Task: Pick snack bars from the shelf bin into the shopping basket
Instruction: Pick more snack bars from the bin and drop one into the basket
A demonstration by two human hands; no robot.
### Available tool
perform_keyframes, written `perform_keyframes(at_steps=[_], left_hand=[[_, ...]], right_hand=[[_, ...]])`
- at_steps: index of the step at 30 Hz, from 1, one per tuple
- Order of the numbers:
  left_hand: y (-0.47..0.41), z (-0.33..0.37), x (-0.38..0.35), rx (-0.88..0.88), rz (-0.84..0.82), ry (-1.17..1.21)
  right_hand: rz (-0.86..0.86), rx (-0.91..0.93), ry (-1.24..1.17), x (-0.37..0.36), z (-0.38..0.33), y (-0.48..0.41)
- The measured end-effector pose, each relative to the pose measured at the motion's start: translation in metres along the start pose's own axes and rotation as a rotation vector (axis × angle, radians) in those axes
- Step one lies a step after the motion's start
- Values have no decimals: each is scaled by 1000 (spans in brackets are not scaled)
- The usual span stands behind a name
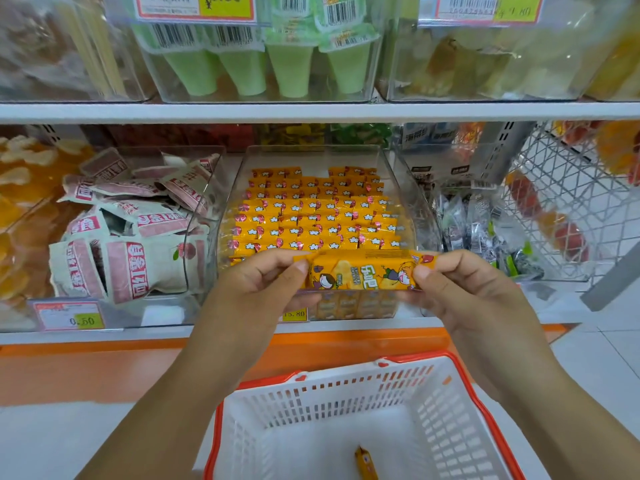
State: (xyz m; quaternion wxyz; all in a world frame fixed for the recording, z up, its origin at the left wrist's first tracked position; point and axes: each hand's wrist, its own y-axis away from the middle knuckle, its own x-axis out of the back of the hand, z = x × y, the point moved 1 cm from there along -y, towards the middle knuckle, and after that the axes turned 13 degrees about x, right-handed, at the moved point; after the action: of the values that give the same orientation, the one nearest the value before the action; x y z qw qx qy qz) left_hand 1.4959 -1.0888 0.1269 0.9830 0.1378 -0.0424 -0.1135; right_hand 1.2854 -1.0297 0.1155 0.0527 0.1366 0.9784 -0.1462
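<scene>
Pinching the snack bar (360, 275) by both ends, left hand (263, 285) and right hand (471, 292), we figured it was light, slick-wrapped, so ends gripped best.

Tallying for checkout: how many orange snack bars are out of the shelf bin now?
2. One snack bar is pinched by its ends between left hand and right hand before the shelf bin; another bar lies in the shopping basket, whose cut-off near part may hide more.
</scene>
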Motion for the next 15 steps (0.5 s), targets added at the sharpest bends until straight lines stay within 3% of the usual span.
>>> perform_keyframes(at_steps=[5,10,15], left_hand=[[2,5,0,-75,46,64],[2,3,4,-89,60,24],[4,4,8,-35,-48,44]], right_hand=[[25,81,-3,-6,-7,1],[0,30,79,-2,-2,3],[-115,7,60,0,-2,4]])
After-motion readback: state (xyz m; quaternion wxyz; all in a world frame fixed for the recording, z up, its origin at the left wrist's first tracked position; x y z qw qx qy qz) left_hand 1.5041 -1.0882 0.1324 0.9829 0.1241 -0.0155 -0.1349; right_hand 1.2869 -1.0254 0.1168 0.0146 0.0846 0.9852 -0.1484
